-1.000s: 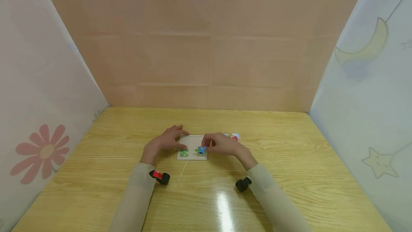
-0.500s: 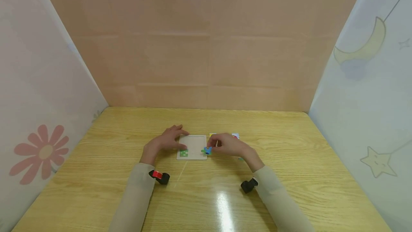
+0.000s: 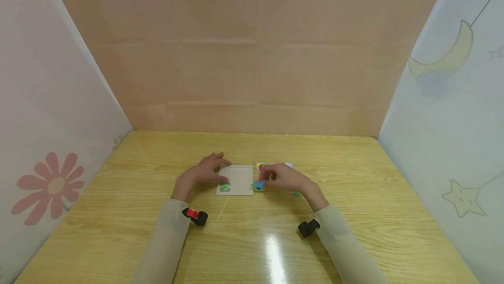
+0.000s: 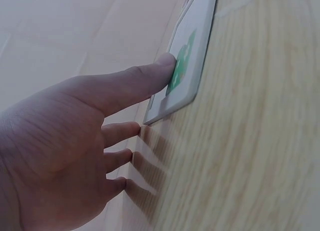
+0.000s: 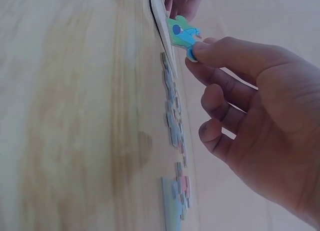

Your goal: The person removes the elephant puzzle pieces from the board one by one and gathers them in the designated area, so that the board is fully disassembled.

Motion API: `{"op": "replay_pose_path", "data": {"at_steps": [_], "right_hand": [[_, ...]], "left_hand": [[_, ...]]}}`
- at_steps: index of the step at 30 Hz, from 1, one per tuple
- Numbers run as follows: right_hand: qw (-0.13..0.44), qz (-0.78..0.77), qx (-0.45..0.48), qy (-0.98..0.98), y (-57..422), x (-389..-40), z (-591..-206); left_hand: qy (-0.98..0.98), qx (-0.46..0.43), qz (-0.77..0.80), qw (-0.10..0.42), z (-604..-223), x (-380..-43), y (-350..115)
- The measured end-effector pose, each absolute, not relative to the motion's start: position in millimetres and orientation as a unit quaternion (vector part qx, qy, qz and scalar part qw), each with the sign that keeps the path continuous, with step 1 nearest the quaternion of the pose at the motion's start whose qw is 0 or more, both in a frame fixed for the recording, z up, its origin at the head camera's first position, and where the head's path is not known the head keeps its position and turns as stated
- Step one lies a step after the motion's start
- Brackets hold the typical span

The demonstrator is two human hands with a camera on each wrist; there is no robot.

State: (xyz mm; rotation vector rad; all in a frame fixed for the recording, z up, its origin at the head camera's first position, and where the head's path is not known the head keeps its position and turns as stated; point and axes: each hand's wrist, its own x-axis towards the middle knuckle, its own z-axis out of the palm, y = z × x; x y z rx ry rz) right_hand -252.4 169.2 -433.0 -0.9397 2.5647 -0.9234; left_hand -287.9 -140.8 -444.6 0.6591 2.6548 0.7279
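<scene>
A white puzzle tray lies on the table, with a green jigsaw piece in its near left corner. My left hand is at the tray's left side, fingers extended. In the left wrist view its thumb rests at the edge of the green piece, while the other fingertips reach down beside the tray. Between thumb and forefinger, my right hand pinches a blue and green jigsaw piece just off the tray's right edge. The other fingers of that hand are loosely bent.
Several loose jigsaw pieces lie to the right of the tray, partly hidden by the right hand in the head view. Among them are a yellow and red piece and a green one. Upright panels border the wooden table.
My right hand has carried the blue and green piece from above the tray to just past its right edge. The left hand has stayed in place.
</scene>
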Motion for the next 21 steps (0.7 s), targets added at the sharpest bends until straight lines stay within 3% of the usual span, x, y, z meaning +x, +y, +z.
{"op": "replay_pose_path", "data": {"at_steps": [21], "right_hand": [[0.163,-0.314,-0.296,0.887,199.4,-254.1,-427.9]], "left_hand": [[0.927,0.238,0.249,0.15,-445.3,-286.7,-142.1]]}}
